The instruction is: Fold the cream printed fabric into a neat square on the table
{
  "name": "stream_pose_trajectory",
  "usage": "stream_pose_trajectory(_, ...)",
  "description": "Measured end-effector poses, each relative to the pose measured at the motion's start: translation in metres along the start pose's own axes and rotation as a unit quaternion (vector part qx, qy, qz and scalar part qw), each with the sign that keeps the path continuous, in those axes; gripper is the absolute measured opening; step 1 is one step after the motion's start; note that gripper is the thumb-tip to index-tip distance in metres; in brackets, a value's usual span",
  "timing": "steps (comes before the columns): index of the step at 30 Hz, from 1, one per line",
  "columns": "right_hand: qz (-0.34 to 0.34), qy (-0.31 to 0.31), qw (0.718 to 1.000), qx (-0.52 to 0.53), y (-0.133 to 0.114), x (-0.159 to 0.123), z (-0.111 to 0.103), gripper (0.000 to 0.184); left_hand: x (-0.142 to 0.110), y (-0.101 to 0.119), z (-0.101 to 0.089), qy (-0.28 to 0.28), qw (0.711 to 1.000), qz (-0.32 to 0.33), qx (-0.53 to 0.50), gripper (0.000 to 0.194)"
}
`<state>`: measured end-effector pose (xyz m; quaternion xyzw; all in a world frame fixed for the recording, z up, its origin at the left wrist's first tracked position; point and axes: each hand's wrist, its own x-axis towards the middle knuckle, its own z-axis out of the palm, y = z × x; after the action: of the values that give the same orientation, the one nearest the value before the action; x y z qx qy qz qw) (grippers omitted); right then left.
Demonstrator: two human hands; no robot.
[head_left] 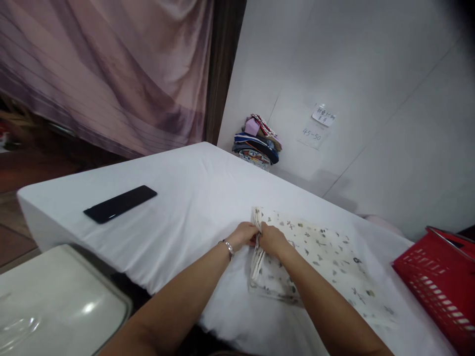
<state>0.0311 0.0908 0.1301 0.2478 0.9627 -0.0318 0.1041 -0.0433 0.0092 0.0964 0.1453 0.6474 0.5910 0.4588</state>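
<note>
A white cloth printed with small grey and brown motifs [326,247] lies spread on the white-covered table, its left end gathered into narrow upright folds. My left hand [243,234], with a silvery bracelet at the wrist, pinches those folds from the left side. Close against it, my right hand [272,240] grips the same folds from the right. The two hands nearly touch, and some fingertips are hidden in the fabric. To the right of my hands the cloth stays flat, partly under my right forearm.
A black phone-like slab [120,203] rests on the left of the table [178,183]. Folded clothes [257,141] are stacked by the wall at the back. A red basket [438,277] stands at right. A glossy pale surface [55,301] occupies the lower left. Pink curtain [148,74] hangs behind.
</note>
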Motion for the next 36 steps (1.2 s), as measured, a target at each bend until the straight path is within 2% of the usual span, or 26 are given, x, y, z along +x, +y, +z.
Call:
stream_pose_trajectory(6,-0.021,0.007,0.999,0.050,0.004,0.002,0.001,0.030,0.002,-0.002,-0.003,-0.014,0.999,0.013,-0.040,0.023)
stream_pose_trajectory(9,-0.045,0.000,0.993,0.108,0.013,0.001,0.002,0.032,0.001,-0.002,-0.004,-0.015,0.999,0.016,-0.041,0.031)
stream_pose_trajectory(14,-0.045,-0.011,0.948,0.315,0.030,-0.007,0.017,0.041,0.001,-0.004,-0.005,-0.022,0.999,0.025,-0.040,0.029)
stream_pose_trajectory(17,-0.022,0.044,0.929,0.368,0.033,-0.015,0.028,0.041,0.005,-0.006,-0.006,-0.031,0.998,0.027,-0.043,0.029)
stream_pose_trajectory(21,-0.039,0.125,0.937,0.324,0.028,-0.026,0.033,0.030,0.007,-0.007,-0.007,-0.042,0.997,0.030,-0.051,0.037)
stream_pose_trajectory(27,-0.062,0.166,0.957,0.230,0.018,-0.036,0.027,0.024,0.003,-0.005,-0.008,-0.045,0.997,0.033,-0.044,0.049)
stream_pose_trajectory(31,-0.093,0.177,0.960,0.195,0.016,-0.038,0.025,0.026,0.004,-0.006,-0.005,-0.010,0.999,0.040,-0.023,0.043)
stream_pose_trajectory(36,-0.099,0.173,0.964,0.174,0.020,-0.050,0.032,0.034,0.008,-0.008,-0.002,0.005,0.999,0.032,-0.019,0.030)
